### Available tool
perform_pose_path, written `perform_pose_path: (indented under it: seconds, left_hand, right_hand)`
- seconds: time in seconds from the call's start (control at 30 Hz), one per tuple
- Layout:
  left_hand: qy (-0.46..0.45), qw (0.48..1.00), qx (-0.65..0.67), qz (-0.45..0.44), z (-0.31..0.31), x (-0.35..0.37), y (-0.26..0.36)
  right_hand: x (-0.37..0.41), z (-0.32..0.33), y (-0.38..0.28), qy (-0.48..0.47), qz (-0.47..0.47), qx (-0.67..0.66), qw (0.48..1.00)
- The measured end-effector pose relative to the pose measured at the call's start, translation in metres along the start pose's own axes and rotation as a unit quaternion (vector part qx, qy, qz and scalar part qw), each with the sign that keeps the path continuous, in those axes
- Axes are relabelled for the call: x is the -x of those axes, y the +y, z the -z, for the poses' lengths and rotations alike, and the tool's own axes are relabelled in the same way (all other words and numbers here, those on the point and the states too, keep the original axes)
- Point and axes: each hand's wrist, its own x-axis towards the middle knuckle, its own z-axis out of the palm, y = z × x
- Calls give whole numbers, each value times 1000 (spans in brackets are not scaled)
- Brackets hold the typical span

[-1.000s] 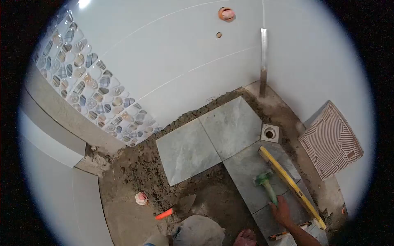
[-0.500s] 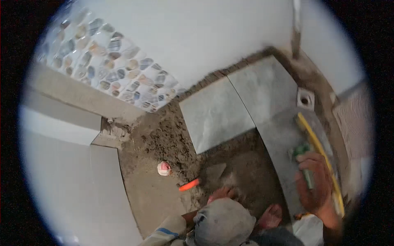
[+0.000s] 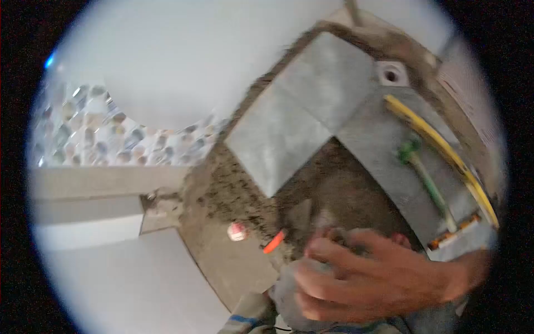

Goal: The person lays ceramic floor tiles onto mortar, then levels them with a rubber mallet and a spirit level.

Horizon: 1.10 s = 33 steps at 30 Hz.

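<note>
My right hand [image 3: 372, 273] is over my knee at the lower right, its fingers bent but apart, with a gap between thumb and forefinger. Nothing shows in its grasp, though motion blurs it. Beyond it, a green-headed mallet [image 3: 431, 178] lies on the grey floor tiles [image 3: 367, 119]. A long yellow bar [image 3: 428, 131], like a level, lies alongside. The striped sleeve [image 3: 245, 317] of my left arm shows at the bottom; my left hand is hidden behind the knee. Left of the knee lies a trowel with an orange handle [image 3: 273, 241], its blade on the dark mortar.
Two pale tiles [image 3: 272, 139] lie by the wall, bordering bare mortar [image 3: 347, 183]. A square drain [image 3: 391, 73] sits at the far right. A small red-and-white roundish thing [image 3: 237, 231] rests on the cement. An orange-and-black tool [image 3: 453, 232] lies below the mallet.
My right hand has let go of the mallet, which now lies on the tiles, and has moved left over my knee. The view has turned and shifted.
</note>
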Motion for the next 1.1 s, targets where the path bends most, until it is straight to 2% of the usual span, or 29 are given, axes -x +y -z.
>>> perform_pose_path:
  seconds: [0.1,0.17,0.23,0.27,0.33,0.4,0.43,0.47,0.5,0.57,0.63,0.67,0.73,0.83,0.9,0.97,1.03,1.1]
  left_hand:
    - [-20,1000,3,-1,3,-6,7]
    - [-33,998,49,-28,-3,-12,12]
    - [-19,999,48,15,-8,-10,16]
    - [-13,998,44,38,-8,-3,13]
    - [-189,980,-17,53,-11,-16,13]
    - [-133,990,-8,56,-70,-9,-37]
    - [-38,999,19,24,-43,-5,-26]
    - [50,997,48,-38,-14,-7,-5]
    - [77,994,35,-63,-5,-15,11]
    - [83,992,24,-88,2,-9,21]
    - [59,993,8,-106,9,-6,19]
    - [52,990,-2,-130,13,-15,19]
    - [33,976,-9,-216,8,-29,37]
    - [42,962,-9,-271,4,-42,61]
    - [59,966,-3,-252,-1,-33,71]
    - [81,979,9,-185,-8,-10,74]
    - [112,990,5,-88,-11,17,61]
    - [143,989,-14,-29,-2,21,32]
  right_hand:
    - [50,19,-32,-38,-157,-6,987]
    - [86,45,-61,-81,-287,14,955]
    - [99,57,-73,-92,-341,9,935]
    - [93,51,-68,-74,-328,-14,942]
    - [77,45,-45,-28,-278,-52,959]
    - [41,29,-16,41,-176,-97,979]
    - [25,26,-8,75,-137,-104,982]
    - [18,20,-4,16,-122,-188,974]
    - [23,18,-5,-43,-121,-259,957]
    - [9,-13,-5,22,-15,-338,941]
    - [-1,-52,-12,49,30,-368,928]
    - [-12,-49,-12,69,20,-354,933]
    - [-21,-38,-15,-165,73,-263,948]
    - [-17,-48,-13,-129,53,-271,953]
    - [2,-87,-8,66,60,-242,966]
    - [6,-75,-7,71,24,-258,963]
    - [4,-55,-5,5,4,-242,970]
    - [0,-51,-2,-37,1,-239,970]
